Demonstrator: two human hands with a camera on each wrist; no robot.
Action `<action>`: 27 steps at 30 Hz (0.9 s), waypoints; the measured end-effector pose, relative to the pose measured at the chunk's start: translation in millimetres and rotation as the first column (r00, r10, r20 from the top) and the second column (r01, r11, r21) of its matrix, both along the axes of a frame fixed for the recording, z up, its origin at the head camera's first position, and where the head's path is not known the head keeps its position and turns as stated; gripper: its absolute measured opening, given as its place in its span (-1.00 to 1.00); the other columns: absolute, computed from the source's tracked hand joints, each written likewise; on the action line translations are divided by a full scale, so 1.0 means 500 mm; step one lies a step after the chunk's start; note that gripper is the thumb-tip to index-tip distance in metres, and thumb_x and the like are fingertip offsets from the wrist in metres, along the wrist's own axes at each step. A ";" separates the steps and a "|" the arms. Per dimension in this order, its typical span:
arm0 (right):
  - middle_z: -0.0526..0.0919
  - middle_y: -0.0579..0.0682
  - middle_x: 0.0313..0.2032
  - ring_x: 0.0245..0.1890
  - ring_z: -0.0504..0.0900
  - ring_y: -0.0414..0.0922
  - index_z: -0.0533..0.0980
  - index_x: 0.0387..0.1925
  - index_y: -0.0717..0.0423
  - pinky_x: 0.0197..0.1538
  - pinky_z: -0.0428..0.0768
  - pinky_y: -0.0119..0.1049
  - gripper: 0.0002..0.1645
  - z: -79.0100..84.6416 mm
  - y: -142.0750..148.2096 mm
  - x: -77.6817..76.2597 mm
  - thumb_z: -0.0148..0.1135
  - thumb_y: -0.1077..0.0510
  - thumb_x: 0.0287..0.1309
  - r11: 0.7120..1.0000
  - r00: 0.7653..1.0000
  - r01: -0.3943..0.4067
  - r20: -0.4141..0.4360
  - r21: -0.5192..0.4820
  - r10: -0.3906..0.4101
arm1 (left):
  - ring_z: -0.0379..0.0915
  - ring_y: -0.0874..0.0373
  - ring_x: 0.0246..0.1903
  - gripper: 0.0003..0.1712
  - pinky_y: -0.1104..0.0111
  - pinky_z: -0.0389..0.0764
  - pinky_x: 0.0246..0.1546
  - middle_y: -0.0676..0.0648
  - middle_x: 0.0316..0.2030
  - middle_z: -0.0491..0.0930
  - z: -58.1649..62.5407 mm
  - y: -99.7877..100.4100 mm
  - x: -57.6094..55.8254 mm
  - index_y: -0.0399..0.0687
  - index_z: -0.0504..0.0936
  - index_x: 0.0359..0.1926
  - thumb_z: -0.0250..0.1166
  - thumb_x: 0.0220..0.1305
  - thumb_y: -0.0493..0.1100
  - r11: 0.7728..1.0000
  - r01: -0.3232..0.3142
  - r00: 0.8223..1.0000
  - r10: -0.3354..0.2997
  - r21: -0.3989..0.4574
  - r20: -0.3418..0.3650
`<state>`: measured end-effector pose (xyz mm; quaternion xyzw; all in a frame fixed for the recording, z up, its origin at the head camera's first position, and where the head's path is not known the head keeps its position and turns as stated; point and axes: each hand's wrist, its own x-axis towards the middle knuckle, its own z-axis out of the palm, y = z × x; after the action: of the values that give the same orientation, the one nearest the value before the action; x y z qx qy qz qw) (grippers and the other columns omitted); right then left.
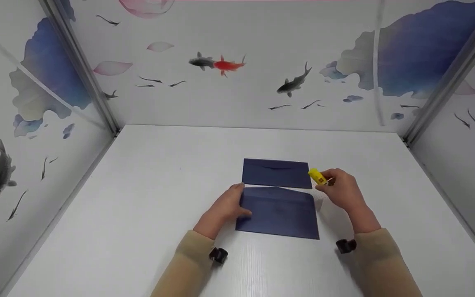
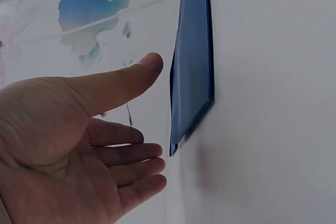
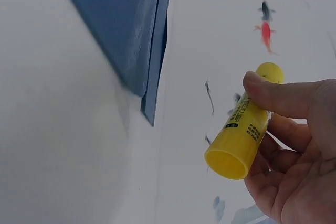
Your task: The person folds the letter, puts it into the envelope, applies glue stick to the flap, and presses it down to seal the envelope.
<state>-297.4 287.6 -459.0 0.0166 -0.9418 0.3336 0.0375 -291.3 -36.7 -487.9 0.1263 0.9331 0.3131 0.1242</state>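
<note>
Two dark blue envelopes lie flat, a near envelope [image 1: 281, 216] and a far envelope [image 1: 278, 175] just behind it. My left hand [image 1: 226, 203] is at the near envelope's left edge, its thumb overlapping the paper in the head view. Spread and relaxed, its fingers [image 2: 139, 170] hold nothing in the left wrist view. Beside the far envelope's right end, my right hand [image 1: 342, 190] grips a yellow glue stick [image 3: 239, 135] between thumb and fingers, raised above the table. One end of the glue stick shows a round hollow in the right wrist view.
The envelopes lie on a white table [image 1: 146, 198]. Behind it stands a white back wall [image 1: 241, 95] painted with fish and blue shapes, and side walls flank it. Metal posts [image 1: 81, 66] rise at the back corners. A small black device [image 1: 219, 255] sits at each wrist.
</note>
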 end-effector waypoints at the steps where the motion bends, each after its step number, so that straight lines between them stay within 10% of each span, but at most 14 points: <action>1: 0.63 0.37 0.07 0.00 0.63 0.21 0.53 0.19 0.39 0.08 0.69 0.03 -0.50 0.000 0.010 -0.006 0.37 0.23 0.28 1.000 1.000 0.021 0.021 0.000 -0.021 | 0.10 -0.17 0.57 0.13 0.07 0.18 0.58 -0.28 0.57 0.15 -0.001 0.002 0.000 -0.31 0.09 0.58 0.56 0.17 -0.13 1.000 0.009 1.000 -0.009 -0.020 -0.002; 5: 0.58 0.43 0.14 0.04 0.58 0.23 0.46 0.26 0.44 0.10 0.67 0.02 -0.38 0.000 0.059 -0.030 0.35 0.12 0.32 0.995 0.989 0.094 0.116 0.010 -0.095 | 0.00 -0.13 0.61 0.18 0.12 0.15 0.59 -0.27 0.60 0.09 0.002 0.013 0.014 -0.30 0.08 0.59 0.59 0.14 -0.06 0.983 0.054 0.997 -0.063 -0.177 -0.048; 12: 0.47 0.49 0.22 0.05 0.50 0.22 0.34 0.33 0.51 0.24 0.61 0.11 -0.27 -0.016 0.158 -0.060 0.27 0.05 0.37 0.981 0.957 0.190 0.217 0.040 -0.194 | -0.05 -0.12 0.62 0.19 0.11 0.20 0.58 -0.28 0.61 0.03 0.055 0.048 0.093 -0.24 0.12 0.59 0.57 0.13 0.11 0.883 0.165 0.982 -0.189 -0.439 -0.011; 18: 0.49 0.50 0.18 -0.07 0.53 0.14 0.34 0.28 0.59 -0.02 0.67 -0.12 -0.21 -0.026 0.217 -0.077 0.28 0.00 0.34 0.968 0.932 0.237 0.263 0.078 -0.250 | 0.07 -0.13 0.59 0.06 0.07 0.37 0.48 -0.28 0.58 0.14 0.076 0.071 0.133 -0.05 0.27 0.56 0.54 0.15 0.16 0.822 0.232 0.971 -0.232 -0.521 0.066; 27: 0.50 0.50 0.13 -0.09 0.52 0.14 0.36 0.22 0.62 0.05 0.65 -0.03 -0.19 -0.033 0.241 -0.086 0.35 -0.01 0.29 0.966 0.913 0.228 0.319 0.123 -0.256 | 0.09 -0.20 0.57 0.10 0.11 0.42 0.45 -0.31 0.58 0.11 0.056 0.076 0.139 -0.05 0.27 0.56 0.60 0.08 0.10 0.799 0.265 0.964 -0.240 -0.539 0.118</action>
<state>-340.5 407.9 -475.5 -0.1549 -0.9424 0.2851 -0.0813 -221.6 1.3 -459.9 0.2015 0.9552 0.0151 0.2162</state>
